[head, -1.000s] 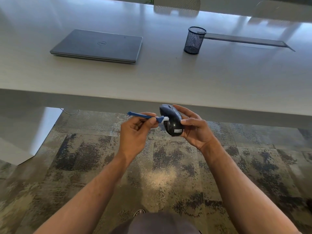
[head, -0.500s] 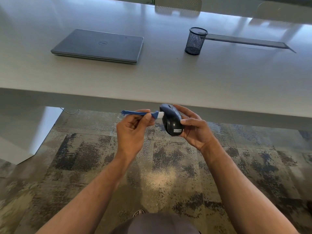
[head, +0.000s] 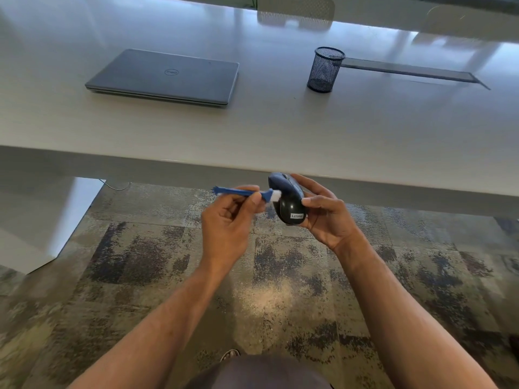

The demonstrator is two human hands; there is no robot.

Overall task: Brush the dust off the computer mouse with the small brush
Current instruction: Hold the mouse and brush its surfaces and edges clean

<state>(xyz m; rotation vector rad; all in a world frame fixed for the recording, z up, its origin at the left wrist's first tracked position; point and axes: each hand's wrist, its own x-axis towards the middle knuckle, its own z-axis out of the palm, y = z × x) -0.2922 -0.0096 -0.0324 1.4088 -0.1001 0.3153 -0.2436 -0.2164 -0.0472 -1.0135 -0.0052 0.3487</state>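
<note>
At the centre of the frame, just below the near edge of the bench (head: 252, 130), I hold a dark computer mouse (head: 288, 202) in my right hand (head: 323, 214), fingers curled round its far side and my thumb pressed against its near side, so that it stands tilted on end above the floor with its white brand label facing me at the lower end. My left hand (head: 227, 220) pinches the small brush (head: 244, 192) by its blue handle between thumb and fingers, the handle pointing toward the left of the frame and the white bristles touching the left flank of the mouse near its upper half. Both forearms reach up from the bottom of the frame over a mottled grey and dark carpet (head: 140, 262). On the bench, in the upper left of the frame, a grey laptop (head: 165, 77) lies flat with its lid closed, and well apart from it, in the upper right, a black mesh pen cup (head: 325, 69) stands upright beside a long dark strip set into the bench top (head: 407, 71). The toe of a shoe (head: 230, 354) shows at the bottom centre.
</note>
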